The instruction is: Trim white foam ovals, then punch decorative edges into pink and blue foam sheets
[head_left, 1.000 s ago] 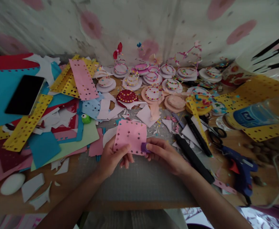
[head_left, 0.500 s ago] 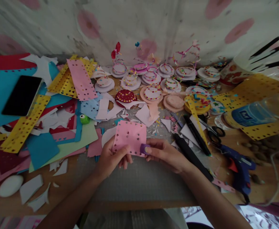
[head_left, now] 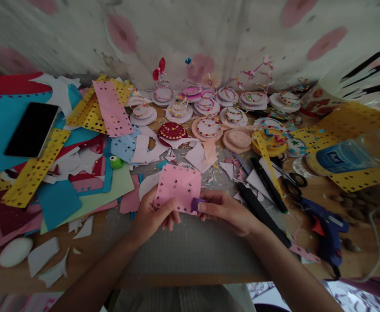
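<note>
My left hand (head_left: 157, 212) pinches the lower left of a pink paper sheet (head_left: 180, 187) punched with small flower-shaped holes along its edges and across it. At the sheet's lower right corner is a small purple craft punch (head_left: 196, 204), gripped by my right hand (head_left: 224, 211), thumb on top. Part of the punch is hidden by my fingers. Both hands are above the grey cutting mat (head_left: 190, 251). Just behind the sheet lie a white paper piece (head_left: 148, 184) and a pink scrap (head_left: 130, 199).
Small decorated paper hats (head_left: 208, 127) stand in rows at the back. To the right lie black pens (head_left: 258, 208), scissors (head_left: 293, 184), a blue glue gun (head_left: 323, 229) and a bottle (head_left: 339, 154). Coloured sheets (head_left: 60, 201), a phone (head_left: 32, 129) and a green punch (head_left: 116, 162) are at left.
The pink sheet has shifted very slightly to the right within the view. Both hands keep their hold, and the punch stays at the same corner.
</note>
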Demonstrator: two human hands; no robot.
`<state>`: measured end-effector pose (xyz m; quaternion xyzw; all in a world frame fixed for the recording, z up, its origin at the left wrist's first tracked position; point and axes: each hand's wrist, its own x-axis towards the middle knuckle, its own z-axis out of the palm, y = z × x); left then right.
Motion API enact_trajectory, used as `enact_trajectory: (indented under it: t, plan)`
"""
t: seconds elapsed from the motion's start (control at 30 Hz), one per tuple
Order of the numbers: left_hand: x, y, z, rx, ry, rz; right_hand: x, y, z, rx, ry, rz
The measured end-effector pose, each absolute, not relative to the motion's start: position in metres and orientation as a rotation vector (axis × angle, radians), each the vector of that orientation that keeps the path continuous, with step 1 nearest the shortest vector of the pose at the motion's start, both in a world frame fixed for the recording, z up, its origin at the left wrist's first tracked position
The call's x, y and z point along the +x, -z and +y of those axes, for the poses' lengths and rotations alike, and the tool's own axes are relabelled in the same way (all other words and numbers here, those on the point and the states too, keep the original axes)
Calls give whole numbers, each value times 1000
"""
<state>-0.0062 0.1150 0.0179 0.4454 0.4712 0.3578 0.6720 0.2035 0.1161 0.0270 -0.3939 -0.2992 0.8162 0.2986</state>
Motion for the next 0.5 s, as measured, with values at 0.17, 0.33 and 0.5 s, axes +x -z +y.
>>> enact_trajectory:
  t: [0.17,0.33,0.5]
  plan:
    - [-4,-21,115,995,-804,1066,203,-26,114,-1008,-2149,-842]
    - [-2,-24,114,1001,-753,1043,199,-25,114,-948,-2068,-1020]
    - [-3,-22,112,1000,-752,1024,199,-25,112,-950,-2014,-1081]
